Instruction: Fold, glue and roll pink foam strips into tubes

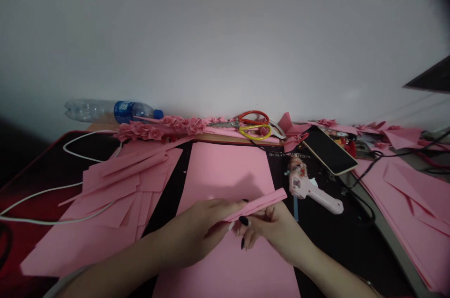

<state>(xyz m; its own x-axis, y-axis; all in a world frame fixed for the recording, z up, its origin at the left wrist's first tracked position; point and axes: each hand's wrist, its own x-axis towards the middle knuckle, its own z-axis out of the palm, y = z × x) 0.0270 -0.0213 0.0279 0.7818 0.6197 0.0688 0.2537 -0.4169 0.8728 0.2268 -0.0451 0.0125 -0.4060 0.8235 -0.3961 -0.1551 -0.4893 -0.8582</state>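
Bare forearms come in from the lower corners of the head view and meet over a large pink sheet. Between them is the folded pink strip, raised above the sheet and tilted up toward the right. The left hand is closed on its left end, index finger above and thumb below; the right hand pinches its lower edge, dark thumbnail showing, other fingers curled underneath.

Handling it well seems a matter of even pressure — edges lined up first, then the crease run flat between thumb and finger, one hand anchoring while the other slides. Pressing the fold against a flat surface would probably sharpen it more than working in the air.

Underneath spreads a dark mat with a red edge. At left, a white cable crosses a pile of pink papers; at right lie a glue gun, a phone and more pink sheets. Paper roses, scissors and a plastic bottle on its side line the back, against a plain, pale wall — the light rather dim.
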